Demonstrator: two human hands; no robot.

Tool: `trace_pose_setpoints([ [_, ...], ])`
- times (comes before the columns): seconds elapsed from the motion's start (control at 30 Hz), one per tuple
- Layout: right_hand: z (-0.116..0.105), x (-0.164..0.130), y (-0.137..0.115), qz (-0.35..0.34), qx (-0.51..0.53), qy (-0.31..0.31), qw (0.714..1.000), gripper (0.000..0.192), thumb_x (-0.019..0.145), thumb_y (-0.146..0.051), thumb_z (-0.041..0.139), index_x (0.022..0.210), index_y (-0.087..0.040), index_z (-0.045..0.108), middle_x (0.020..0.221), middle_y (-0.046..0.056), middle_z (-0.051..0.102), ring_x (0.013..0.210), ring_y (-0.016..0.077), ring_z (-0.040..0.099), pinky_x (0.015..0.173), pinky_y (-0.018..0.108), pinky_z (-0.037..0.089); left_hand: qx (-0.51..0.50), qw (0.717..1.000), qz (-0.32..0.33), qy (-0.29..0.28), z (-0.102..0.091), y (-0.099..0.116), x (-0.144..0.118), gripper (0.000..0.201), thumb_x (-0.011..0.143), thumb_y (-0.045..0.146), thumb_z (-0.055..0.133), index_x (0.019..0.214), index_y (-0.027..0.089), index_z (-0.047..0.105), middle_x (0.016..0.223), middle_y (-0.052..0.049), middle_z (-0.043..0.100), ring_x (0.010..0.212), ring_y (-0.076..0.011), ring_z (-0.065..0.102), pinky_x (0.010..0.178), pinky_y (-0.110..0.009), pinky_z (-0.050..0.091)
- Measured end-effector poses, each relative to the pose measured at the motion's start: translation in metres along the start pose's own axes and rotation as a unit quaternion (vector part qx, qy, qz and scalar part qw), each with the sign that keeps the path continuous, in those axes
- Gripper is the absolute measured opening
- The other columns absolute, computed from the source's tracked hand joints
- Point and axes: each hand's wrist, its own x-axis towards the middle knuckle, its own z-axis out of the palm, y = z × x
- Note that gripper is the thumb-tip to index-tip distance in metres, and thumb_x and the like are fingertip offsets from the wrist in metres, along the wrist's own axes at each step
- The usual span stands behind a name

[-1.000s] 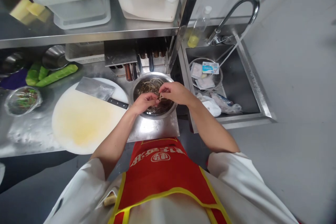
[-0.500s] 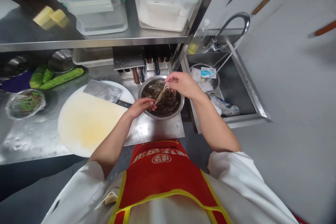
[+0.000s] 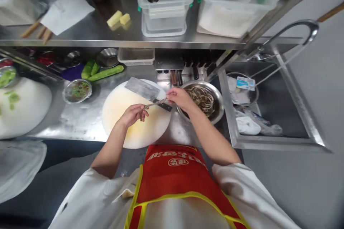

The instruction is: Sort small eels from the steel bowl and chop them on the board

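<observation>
One thin strand is pinched at both ends, left hand and right hand, stretched over the round board; the bulk is judged unprocessed in the steel bowl

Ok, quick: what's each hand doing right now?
Left hand: closed, pinching one end of the thin strands.
Right hand: closed on the other end.

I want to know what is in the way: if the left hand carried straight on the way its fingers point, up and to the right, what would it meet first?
Probably the cleaver, lying on the round cutting board just beyond the left hand; the right hand, holding the strand's other end, is close beside that line. Depth is unclear.
</observation>
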Motion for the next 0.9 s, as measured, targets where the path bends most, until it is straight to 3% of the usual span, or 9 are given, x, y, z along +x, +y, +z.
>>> trace_pose_setpoints([
  [0.2, 0.072, 0.014, 0.044, 0.053, 0.088, -0.054, 0.993, 0.008, 0.073, -0.013, 0.069, 0.08, -0.016, 0.065, 0.061, -0.002, 0.064, 0.054, 0.0094, 0.059, 0.055, 0.02, 0.049, 0.075, 0.995, -0.014, 0.065, -0.063, 0.002, -0.042, 0.044, 0.068, 0.046, 0.082, 0.09, 0.012, 0.066, 0.066, -0.005, 0.068, 0.045, -0.0106, 0.052, 0.046, -0.025, 0.041],
  [0.37, 0.101, 0.017, 0.078, 0.061, 0.083, -0.073, 0.992, 0.007, 0.077, -0.012, 0.066, 0.083, -0.016, 0.067, 0.065, -0.001, 0.066, 0.06, 0.0112, 0.064, 0.06, 0.022, 0.053, 0.167, 0.981, -0.011, 0.102, -0.099, -0.01, -0.057, 0.041, 0.071, 0.047, 0.077, 0.095, 0.016, 0.065, 0.073, -0.003, 0.067, 0.052, -0.0114, 0.052, 0.053, -0.028, 0.043],
  [0.43, 0.1, 0.015, 0.091, 0.063, 0.012, -0.062, 0.996, 0.011, 0.077, -0.009, 0.064, 0.084, -0.016, 0.068, 0.072, 0.001, 0.069, 0.067, 0.0134, 0.067, 0.067, 0.025, 0.054, 0.263, 0.957, -0.014, 0.121, -0.112, -0.021, -0.054, 0.041, 0.071, 0.048, 0.074, 0.096, 0.017, 0.067, 0.076, -0.003, 0.067, 0.059, -0.0147, 0.055, 0.06, -0.03, 0.046],
  [0.57, 0.084, 0.003, 0.11, 0.022, -0.206, -0.043, 0.977, 0.023, 0.075, -0.003, 0.061, 0.09, -0.016, 0.073, 0.094, 0.005, 0.076, 0.087, 0.0183, 0.07, 0.082, 0.029, 0.053, 0.464, 0.86, 0.005, 0.211, -0.129, -0.046, -0.045, 0.037, 0.07, 0.048, 0.067, 0.093, 0.018, 0.07, 0.086, -0.007, 0.068, 0.079, -0.0232, 0.063, 0.079, -0.037, 0.051],
  [0.63, 0.075, -0.004, 0.114, 0.002, -0.239, -0.053, 0.97, 0.029, 0.079, -0.006, 0.06, 0.102, -0.017, 0.073, 0.106, 0.007, 0.075, 0.093, 0.0187, 0.07, 0.086, 0.029, 0.052, 0.498, 0.835, 0.027, 0.233, -0.133, -0.054, -0.043, 0.038, 0.073, 0.048, 0.063, 0.097, 0.018, 0.07, 0.094, -0.01, 0.069, 0.085, -0.0249, 0.064, 0.083, -0.037, 0.051],
  [0.73, 0.067, -0.01, 0.113, -0.016, -0.266, -0.061, 0.962, 0.03, 0.085, -0.01, 0.058, 0.11, -0.016, 0.072, 0.114, 0.009, 0.074, 0.096, 0.0188, 0.069, 0.089, 0.031, 0.052, 0.554, 0.801, 0.058, 0.22, -0.131, -0.057, -0.04, 0.036, 0.077, 0.044, 0.062, 0.1, 0.017, 0.071, 0.103, -0.014, 0.07, 0.091, -0.028, 0.065, 0.087, -0.039, 0.051],
  [0.83, 0.067, -0.011, 0.111, -0.056, -0.333, -0.065, 0.939, 0.031, 0.087, -0.01, 0.054, 0.112, -0.016, 0.072, 0.116, 0.011, 0.071, 0.103, 0.0202, 0.066, 0.096, 0.032, 0.049, 0.616, 0.752, 0.113, 0.206, -0.11, -0.057, -0.034, 0.032, 0.082, 0.039, 0.062, 0.102, 0.018, 0.073, 0.11, -0.016, 0.071, 0.103, -0.0327, 0.063, 0.096, -0.044, 0.046],
  [0.9, 0.069, -0.011, 0.11, -0.09, -0.383, -0.082, 0.916, 0.034, 0.088, -0.009, 0.052, 0.116, -0.017, 0.07, 0.12, 0.01, 0.069, 0.11, 0.0205, 0.063, 0.1, 0.032, 0.047, 0.624, 0.746, 0.153, 0.172, -0.085, -0.059, -0.025, 0.03, 0.085, 0.038, 0.062, 0.105, 0.019, 0.073, 0.114, -0.015, 0.071, 0.108, -0.0331, 0.062, 0.099, -0.045, 0.044],
])
